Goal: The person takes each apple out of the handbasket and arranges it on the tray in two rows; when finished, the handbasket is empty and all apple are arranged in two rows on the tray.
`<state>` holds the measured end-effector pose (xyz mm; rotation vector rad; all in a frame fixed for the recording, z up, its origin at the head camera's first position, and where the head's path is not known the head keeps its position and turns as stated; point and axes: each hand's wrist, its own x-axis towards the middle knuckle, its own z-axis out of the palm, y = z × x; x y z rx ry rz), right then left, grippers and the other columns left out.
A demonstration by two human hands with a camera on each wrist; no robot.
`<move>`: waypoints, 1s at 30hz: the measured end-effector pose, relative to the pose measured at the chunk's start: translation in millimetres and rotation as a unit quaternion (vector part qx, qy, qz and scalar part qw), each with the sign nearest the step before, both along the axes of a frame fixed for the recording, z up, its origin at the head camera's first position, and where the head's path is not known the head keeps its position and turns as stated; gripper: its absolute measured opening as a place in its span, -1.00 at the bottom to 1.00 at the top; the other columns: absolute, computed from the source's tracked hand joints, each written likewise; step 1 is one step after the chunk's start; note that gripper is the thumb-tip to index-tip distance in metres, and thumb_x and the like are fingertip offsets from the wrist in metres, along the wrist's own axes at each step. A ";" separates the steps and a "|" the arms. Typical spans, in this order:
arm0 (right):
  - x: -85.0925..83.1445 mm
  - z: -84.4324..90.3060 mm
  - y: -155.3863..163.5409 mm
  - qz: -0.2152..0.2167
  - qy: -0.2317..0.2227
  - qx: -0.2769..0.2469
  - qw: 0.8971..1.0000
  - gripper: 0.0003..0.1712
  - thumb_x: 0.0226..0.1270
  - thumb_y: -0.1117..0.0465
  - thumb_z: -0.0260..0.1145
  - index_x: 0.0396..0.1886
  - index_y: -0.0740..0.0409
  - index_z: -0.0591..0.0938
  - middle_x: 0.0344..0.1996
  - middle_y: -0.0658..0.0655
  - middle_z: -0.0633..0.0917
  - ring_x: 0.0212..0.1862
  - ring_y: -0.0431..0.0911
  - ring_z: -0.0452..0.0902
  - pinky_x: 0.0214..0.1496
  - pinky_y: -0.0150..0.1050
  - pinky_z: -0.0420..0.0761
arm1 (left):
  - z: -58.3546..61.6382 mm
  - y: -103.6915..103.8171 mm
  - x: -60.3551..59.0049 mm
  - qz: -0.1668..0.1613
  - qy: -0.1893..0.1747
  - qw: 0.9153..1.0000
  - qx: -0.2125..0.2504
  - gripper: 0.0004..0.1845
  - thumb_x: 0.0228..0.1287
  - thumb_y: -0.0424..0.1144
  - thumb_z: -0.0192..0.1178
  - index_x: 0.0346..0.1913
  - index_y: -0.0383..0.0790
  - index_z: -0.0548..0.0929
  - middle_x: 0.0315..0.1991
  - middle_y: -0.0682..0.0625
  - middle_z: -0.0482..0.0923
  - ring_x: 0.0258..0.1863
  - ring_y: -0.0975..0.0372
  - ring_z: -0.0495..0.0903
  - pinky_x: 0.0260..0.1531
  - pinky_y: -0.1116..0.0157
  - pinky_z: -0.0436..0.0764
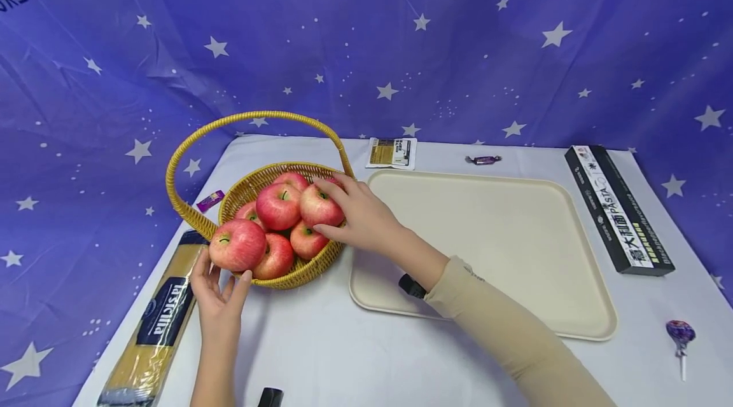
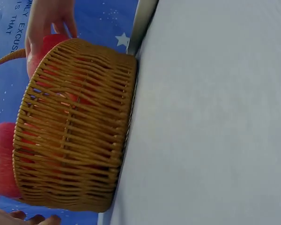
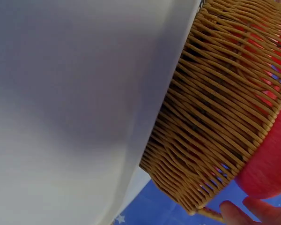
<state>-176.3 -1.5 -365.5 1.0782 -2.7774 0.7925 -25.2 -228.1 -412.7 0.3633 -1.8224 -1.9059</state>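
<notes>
A yellow wicker basket [image 1: 312, 273] with a tall arched handle holds several red apples [image 1: 279, 206]. At its front left rim my left hand [image 1: 220, 289] holds an apple [image 1: 237, 245] from below, thumb to the right and fingers to the left. That apple [image 2: 3, 161] bulges past the rim in the left wrist view. My right hand [image 1: 366, 213] grips another apple [image 1: 321, 205] on the basket's right side, fingers over its top and thumb at its lower front. In the right wrist view, fingertips [image 3: 260, 211] of this hand show beside the red apple [image 3: 269, 164].
A beige tray [image 1: 492, 229] lies right of the basket, beneath my right forearm. Left stands a spaghetti pack [image 1: 166, 311] lying flat; a black pasta box [image 1: 618, 210] is far right. Around are a small sachet [image 1: 392, 153], wrapped candies [image 1: 485, 159] and a lollipop [image 1: 681, 334].
</notes>
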 end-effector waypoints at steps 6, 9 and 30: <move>-6.2 -6.4 -7.4 0.012 -0.021 -0.025 0.999 -0.12 0.18 -0.29 0.28 0.45 -0.14 0.27 0.28 0.06 0.37 0.23 0.00 0.36 0.18 -0.04 0.47 | -7.7 1.7 -5.8 0.003 -0.011 0.999 0.030 -0.16 0.23 -0.61 0.12 0.46 -0.10 -0.01 0.41 -0.03 0.00 0.38 0.11 0.01 0.35 0.32 0.18; -6.8 -6.4 -8.9 0.012 -0.038 -0.046 0.998 -0.12 0.16 -0.26 0.32 0.44 -0.11 0.30 0.24 0.06 0.40 0.19 -0.02 0.40 0.18 -0.06 0.48 | -10.2 0.8 -6.8 0.002 -0.019 0.999 0.025 -0.19 0.24 -0.59 0.13 0.45 -0.12 0.01 0.40 -0.05 0.03 0.39 0.10 0.01 0.37 0.34 0.13; -4.7 46.7 109.9 -0.087 0.059 -0.155 0.982 -0.16 0.01 -0.01 0.53 0.34 -0.09 0.43 0.14 0.10 0.47 0.16 -0.01 0.42 0.12 0.03 0.52 | -14.7 -0.6 -8.0 -0.013 -0.114 0.992 0.053 -0.22 0.31 -0.48 0.14 0.45 -0.10 -0.05 0.40 -0.08 -0.07 0.47 0.09 -0.12 0.36 0.32 0.16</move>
